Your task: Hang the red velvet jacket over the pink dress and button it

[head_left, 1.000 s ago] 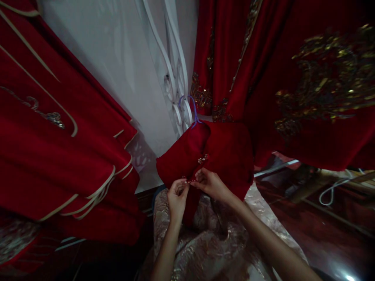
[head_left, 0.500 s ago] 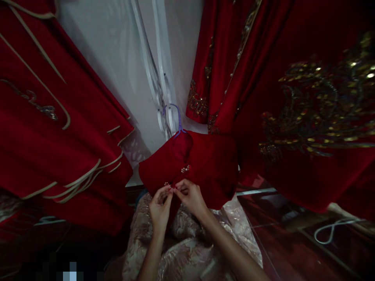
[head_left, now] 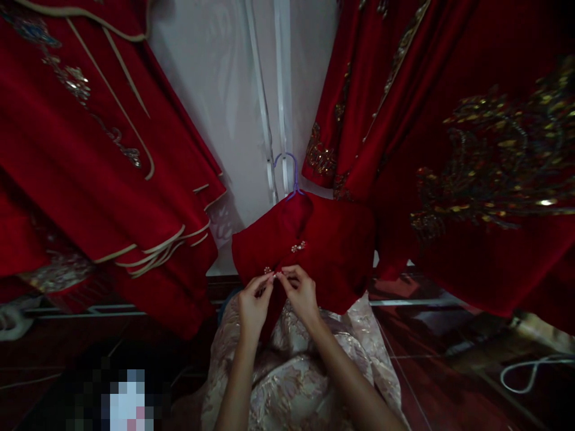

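A red garment (head_left: 341,233) on a purple hanger (head_left: 295,170) lies over the lap before me. Down its front sit small pale beaded frog buttons (head_left: 298,246), one of them just above my left fingers. My left hand (head_left: 254,302) pinches one frog button at the front opening with thumb and forefinger. My right hand (head_left: 302,294) meets it there, its fingertips closed on the other side of the same fastening. The fingertips cover most of the button. Under the garment spreads a pale brocade cloth (head_left: 291,371).
Red garments with cream piping (head_left: 148,197) hang at the left. To the right hangs red cloth with gold beading (head_left: 494,155). White doors (head_left: 202,78) stand behind, and a white cord (head_left: 521,383) lies at the lower right on the tiled floor (head_left: 417,371).
The view has shifted, so the surroundings appear farther right and slightly higher. Both hands keep their pinch at the same spot on the red garment, with only slight finger movement.
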Available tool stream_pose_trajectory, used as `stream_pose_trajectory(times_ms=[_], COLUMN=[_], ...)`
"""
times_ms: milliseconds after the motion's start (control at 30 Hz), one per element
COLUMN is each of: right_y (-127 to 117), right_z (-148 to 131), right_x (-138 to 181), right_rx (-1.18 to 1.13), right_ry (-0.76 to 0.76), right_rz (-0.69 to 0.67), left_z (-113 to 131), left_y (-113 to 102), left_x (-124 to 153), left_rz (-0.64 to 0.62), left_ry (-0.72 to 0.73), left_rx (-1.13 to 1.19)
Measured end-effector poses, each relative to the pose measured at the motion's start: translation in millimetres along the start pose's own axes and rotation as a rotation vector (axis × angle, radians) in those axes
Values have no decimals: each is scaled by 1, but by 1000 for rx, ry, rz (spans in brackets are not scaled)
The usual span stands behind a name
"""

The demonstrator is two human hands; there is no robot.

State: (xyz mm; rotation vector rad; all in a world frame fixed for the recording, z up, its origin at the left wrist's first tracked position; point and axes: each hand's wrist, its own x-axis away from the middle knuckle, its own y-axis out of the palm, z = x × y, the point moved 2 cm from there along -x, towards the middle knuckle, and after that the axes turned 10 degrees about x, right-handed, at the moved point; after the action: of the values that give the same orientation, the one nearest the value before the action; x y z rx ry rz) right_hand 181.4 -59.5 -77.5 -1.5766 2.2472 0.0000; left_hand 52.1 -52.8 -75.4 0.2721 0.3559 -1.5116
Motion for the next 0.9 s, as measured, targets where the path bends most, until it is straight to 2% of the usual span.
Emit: stream_pose_trajectory(times_ms=[133, 300, 567, 767, 900], right_y=[7, 9, 2, -13, -20], right_z=[-1, -1, -19, -29, -30], right_x=[9, 18, 28, 34, 40], right_rx=[21, -14, 53, -226, -325], right_ry=[-3, -26, -125, -91, -80], right_rz=[67, 61, 11, -59, -108], left_z=[-8, -8, 18, 37, 37], left_y=[-5, -5, -7, -3, 3], left_x=[1, -3, -5, 6, 18], left_rz=[-41, -73, -123, -155, -70], left_ry=[-61, -134, -143, -113, -51], left_rx=[98, 235, 274, 349, 321])
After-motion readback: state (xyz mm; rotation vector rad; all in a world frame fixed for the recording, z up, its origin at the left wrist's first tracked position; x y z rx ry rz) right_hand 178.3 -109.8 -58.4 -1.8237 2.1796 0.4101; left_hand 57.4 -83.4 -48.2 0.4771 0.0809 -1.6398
